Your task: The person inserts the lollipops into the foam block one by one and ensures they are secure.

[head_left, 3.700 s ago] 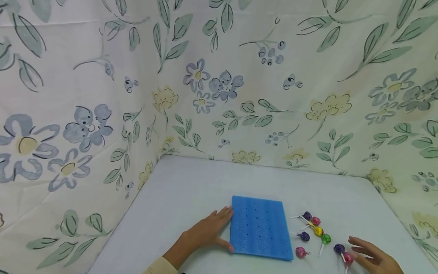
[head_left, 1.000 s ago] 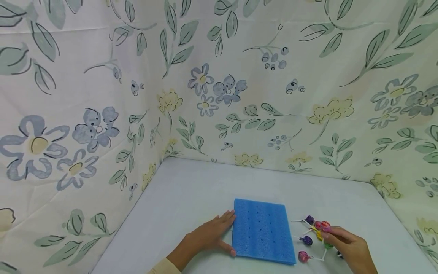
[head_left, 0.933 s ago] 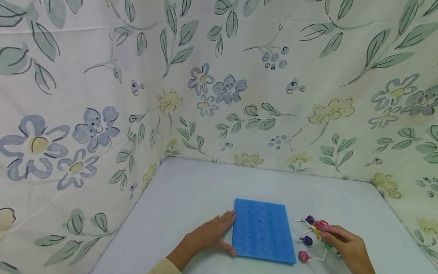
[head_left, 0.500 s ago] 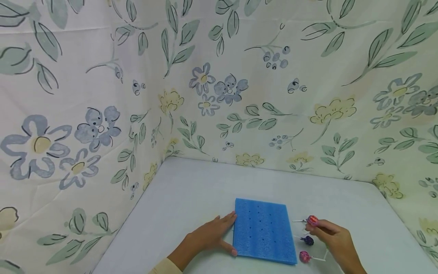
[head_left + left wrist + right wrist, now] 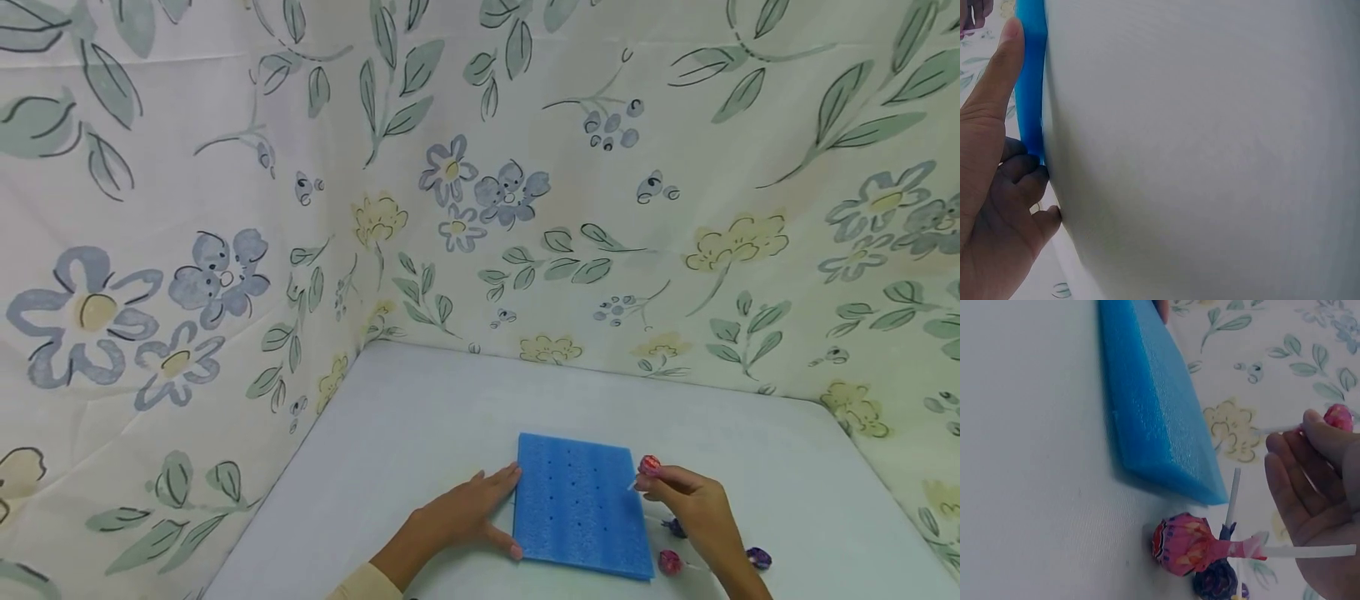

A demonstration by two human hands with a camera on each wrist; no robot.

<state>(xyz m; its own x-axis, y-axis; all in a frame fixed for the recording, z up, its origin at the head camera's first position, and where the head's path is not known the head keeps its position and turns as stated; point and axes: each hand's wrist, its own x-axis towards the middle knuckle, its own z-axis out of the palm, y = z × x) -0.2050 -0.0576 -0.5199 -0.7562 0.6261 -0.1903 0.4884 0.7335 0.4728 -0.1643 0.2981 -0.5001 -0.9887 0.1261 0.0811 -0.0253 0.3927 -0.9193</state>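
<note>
A blue foam block (image 5: 577,508) with rows of small dark holes lies flat on the white table. My left hand (image 5: 468,508) rests against its left side, fingers stretched along the edge and thumb at the near corner. In the left wrist view, the thumb and fingertips touch the foam's edge (image 5: 1032,81). With thumb and fingers, my right hand (image 5: 690,504) pinches a red-pink lollipop (image 5: 650,465) by its white stick, just below the wrapped head. The stick points left, overlapping the foam's right edge in the head view.
Right of the foam lie a pink lollipop (image 5: 670,562), a dark purple one (image 5: 677,528) partly behind the right hand, and another purple one (image 5: 759,557). The right hand and forearm hide other lollipops. Floral cloth (image 5: 480,275) hangs behind and left of the table.
My right hand has taken up the red-pink lollipop from the right and carried it left over the other lollipops to the foam's right edge. The left hand has stayed against the foam.
</note>
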